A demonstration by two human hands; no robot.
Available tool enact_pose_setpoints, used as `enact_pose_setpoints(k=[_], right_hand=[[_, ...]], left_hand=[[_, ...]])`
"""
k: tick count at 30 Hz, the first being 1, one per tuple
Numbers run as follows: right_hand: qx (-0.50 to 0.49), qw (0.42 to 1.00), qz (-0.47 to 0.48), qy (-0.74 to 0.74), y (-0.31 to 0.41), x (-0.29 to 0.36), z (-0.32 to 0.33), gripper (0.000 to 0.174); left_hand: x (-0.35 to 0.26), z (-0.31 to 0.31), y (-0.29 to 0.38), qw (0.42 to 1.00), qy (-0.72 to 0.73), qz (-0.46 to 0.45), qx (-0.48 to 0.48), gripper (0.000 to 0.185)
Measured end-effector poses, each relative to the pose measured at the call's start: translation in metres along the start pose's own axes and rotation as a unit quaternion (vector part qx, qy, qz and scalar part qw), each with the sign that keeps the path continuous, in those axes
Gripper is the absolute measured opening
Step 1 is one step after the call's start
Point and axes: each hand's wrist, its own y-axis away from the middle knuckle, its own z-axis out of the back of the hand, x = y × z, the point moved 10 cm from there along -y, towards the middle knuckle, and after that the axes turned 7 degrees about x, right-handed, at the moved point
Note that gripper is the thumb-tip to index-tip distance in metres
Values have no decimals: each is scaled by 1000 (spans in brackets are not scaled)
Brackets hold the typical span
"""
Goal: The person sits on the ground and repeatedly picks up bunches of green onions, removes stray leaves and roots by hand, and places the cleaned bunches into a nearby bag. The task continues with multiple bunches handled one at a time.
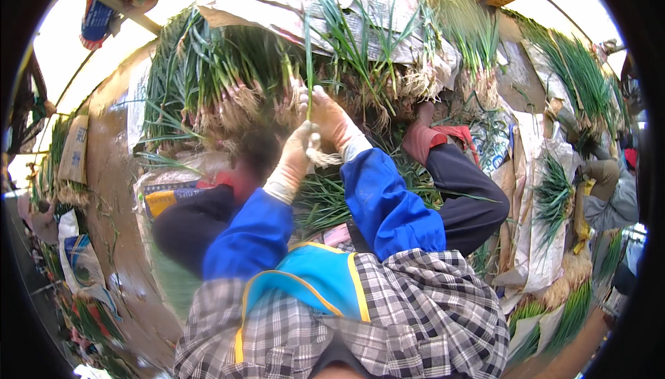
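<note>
In front of my chest, both gloved hands are on one plant that looks like green garlic [309,62]. Its long leaf points away from me, and a tuft of pale roots [324,158] hangs below my fingers. My left hand [292,156] pinches the stem near the root end. Just above it, my right hand [331,118] grips the same stem, with its fingers curled around. Beyond the hands lies a heap of similar plants [223,80], roots towards me. Loose green leaves [324,199] cover the ground between my legs.
A white woven sack [291,2] lies over part of the heap. Bundled plants [478,67] stand at the far right. Another person's grey sleeve [610,205] shows at the right, beside more sacks [550,212]. To the left runs a muddy floor [109,202]. A bag [85,264] lies there.
</note>
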Motion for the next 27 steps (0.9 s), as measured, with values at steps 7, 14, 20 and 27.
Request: enact_pose_setpoints(k=[7, 14, 20, 27], right_hand=[[-157, 958, 179, 156, 26, 18, 21, 19], [-378, 278, 406, 784, 97, 175, -85, 18], [-293, -68, 107, 947, 19, 155, 3, 59], [169, 205, -420, 868, 252, -35, 151, 63]], left_hand=[[-42, -6, 15, 936, -293, -170, -93, 19], [-80, -45, 44, 895, -351, -262, -86, 24], [-45, -36, 21, 961, -205, -181, -51, 21], [-29, 1, 3, 994, -7, -111, -20, 14]])
